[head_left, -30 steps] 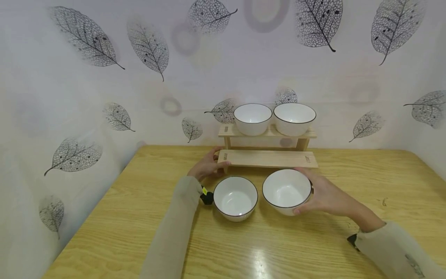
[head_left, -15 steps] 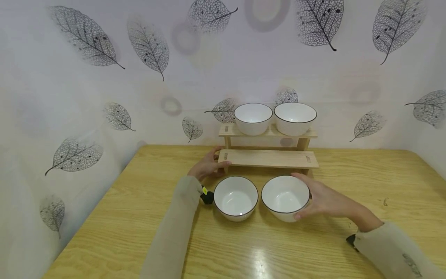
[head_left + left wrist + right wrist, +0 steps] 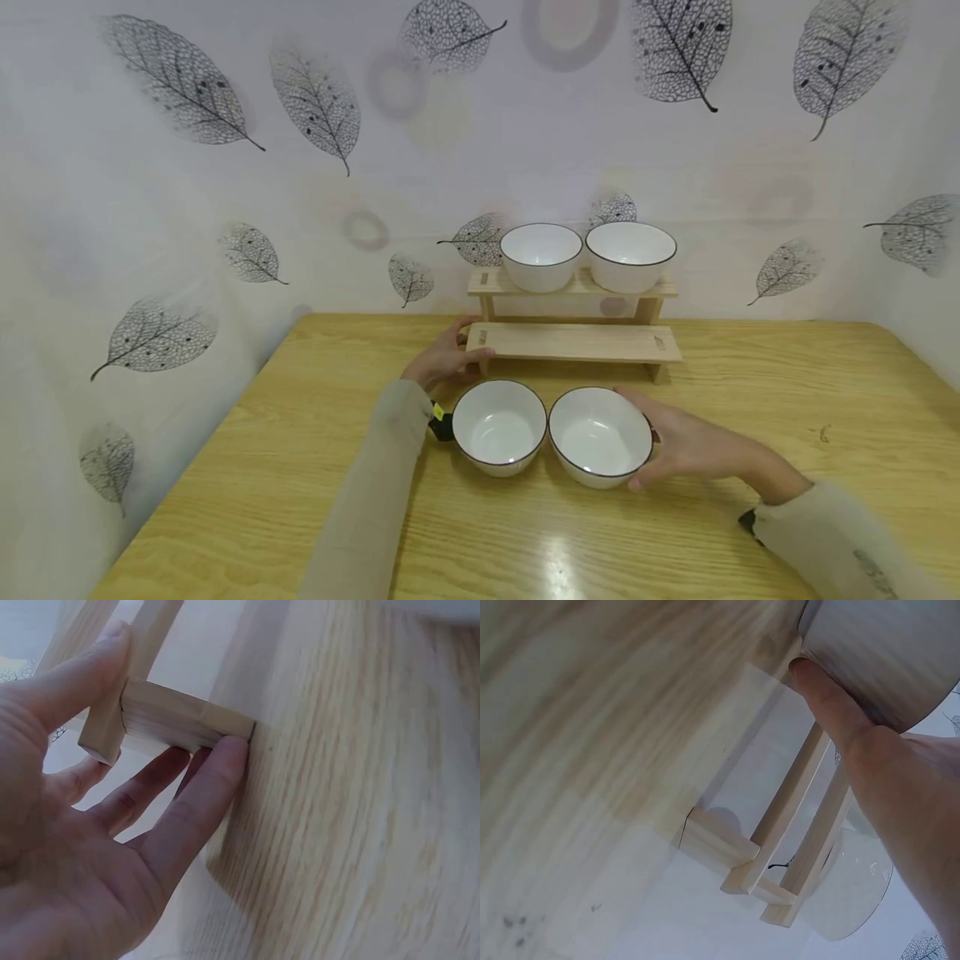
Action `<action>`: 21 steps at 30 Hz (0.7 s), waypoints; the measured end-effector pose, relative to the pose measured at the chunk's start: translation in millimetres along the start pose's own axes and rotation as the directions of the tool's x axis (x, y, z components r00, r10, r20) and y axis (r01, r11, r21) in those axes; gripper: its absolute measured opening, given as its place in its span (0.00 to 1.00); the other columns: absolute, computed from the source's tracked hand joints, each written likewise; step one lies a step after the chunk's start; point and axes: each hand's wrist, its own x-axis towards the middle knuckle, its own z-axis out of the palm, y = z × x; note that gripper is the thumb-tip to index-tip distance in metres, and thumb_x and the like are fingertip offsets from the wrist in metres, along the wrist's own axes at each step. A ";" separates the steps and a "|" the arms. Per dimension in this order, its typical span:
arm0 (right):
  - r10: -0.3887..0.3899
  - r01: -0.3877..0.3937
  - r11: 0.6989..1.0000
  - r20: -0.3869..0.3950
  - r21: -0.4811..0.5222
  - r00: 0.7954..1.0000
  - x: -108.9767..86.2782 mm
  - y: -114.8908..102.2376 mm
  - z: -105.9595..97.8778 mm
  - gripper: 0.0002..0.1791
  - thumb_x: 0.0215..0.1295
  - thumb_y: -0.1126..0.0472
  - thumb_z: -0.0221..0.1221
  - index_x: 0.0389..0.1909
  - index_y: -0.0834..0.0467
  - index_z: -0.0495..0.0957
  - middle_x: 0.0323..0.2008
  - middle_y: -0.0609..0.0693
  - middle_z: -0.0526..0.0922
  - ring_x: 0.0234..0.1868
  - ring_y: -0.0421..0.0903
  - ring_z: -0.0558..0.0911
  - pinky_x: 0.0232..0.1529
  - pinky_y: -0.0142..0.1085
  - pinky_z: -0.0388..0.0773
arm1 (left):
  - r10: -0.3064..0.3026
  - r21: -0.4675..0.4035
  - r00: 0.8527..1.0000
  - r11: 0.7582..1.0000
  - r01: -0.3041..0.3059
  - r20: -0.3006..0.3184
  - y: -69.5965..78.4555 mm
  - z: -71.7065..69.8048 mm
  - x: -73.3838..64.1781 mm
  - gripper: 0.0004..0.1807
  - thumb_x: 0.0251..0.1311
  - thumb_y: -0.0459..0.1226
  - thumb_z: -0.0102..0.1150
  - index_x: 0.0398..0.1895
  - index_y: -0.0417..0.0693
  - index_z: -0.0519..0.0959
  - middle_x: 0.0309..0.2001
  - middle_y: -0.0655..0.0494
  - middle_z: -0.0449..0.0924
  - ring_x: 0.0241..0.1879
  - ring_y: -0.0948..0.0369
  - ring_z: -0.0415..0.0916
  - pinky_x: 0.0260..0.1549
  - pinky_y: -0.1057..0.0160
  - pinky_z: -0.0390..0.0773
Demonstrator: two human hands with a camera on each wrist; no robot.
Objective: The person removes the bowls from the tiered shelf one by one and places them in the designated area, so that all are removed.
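Note:
My left hand [image 3: 442,358] holds the left end of a two-tier wooden rack [image 3: 577,342]. In the left wrist view its thumb lies on the lower shelf, and its fingers [image 3: 202,795] press against the leg below. My right hand [image 3: 686,442] grips a white dark-rimmed bowl [image 3: 600,433] from its right side, thumb at the front and fingers at the back. That bowl's rim meets the rim of a matching white bowl [image 3: 498,425] on its left, in front of the rack. Seen from the right wrist, the gripped bowl [image 3: 877,660] sits close to the wood surface.
Two more white bowls, one on the left [image 3: 542,258] and one on the right [image 3: 630,257], stand side by side on the rack's upper shelf. The wooden table [image 3: 300,500] ends at a leaf-patterned cloth backdrop [image 3: 315,208]. A black wrist strap piece [image 3: 442,425] sits beside the left front bowl.
My right hand has brought its bowl down and toward me, then left against the other front bowl. The left hand keeps its hold on the rack.

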 end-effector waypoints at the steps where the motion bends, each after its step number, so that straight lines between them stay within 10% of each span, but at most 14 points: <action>1: -0.005 0.005 1.000 -0.003 -0.005 1.000 1.1 -0.1 0.7 0.56 0.46 0.61 0.78 0.72 0.71 0.55 0.61 0.63 0.73 0.59 0.52 0.76 0.57 0.37 0.75 | 0.002 -0.005 1.000 1.000 -0.002 0.002 -0.2 -0.2 -0.1 0.40 0.70 0.32 0.61 0.79 0.51 0.52 0.68 0.33 0.62 0.60 0.41 0.71 0.53 0.49 0.81; 13: 0.019 -0.020 0.999 -0.011 -0.050 1.000 6.3 -2.3 -2.8 0.63 0.47 0.60 0.78 0.73 0.79 0.46 0.64 0.73 0.69 0.60 0.63 0.74 0.59 0.36 0.73 | 0.028 0.017 1.000 0.999 -0.028 0.012 1.8 -0.6 -1.5 0.40 0.68 0.34 0.64 0.78 0.49 0.54 0.65 0.34 0.65 0.56 0.44 0.74 0.50 0.52 0.83; 21: 0.093 -0.098 0.991 0.069 0.087 0.993 4.0 -4.4 -24.6 0.65 0.59 0.62 0.72 0.75 0.75 0.28 0.72 0.81 0.48 0.68 0.79 0.59 0.64 0.67 0.61 | 0.008 0.004 1.000 1.000 -0.008 0.004 -1.3 -0.8 3.2 0.40 0.69 0.31 0.62 0.79 0.50 0.53 0.66 0.34 0.65 0.56 0.43 0.74 0.49 0.52 0.83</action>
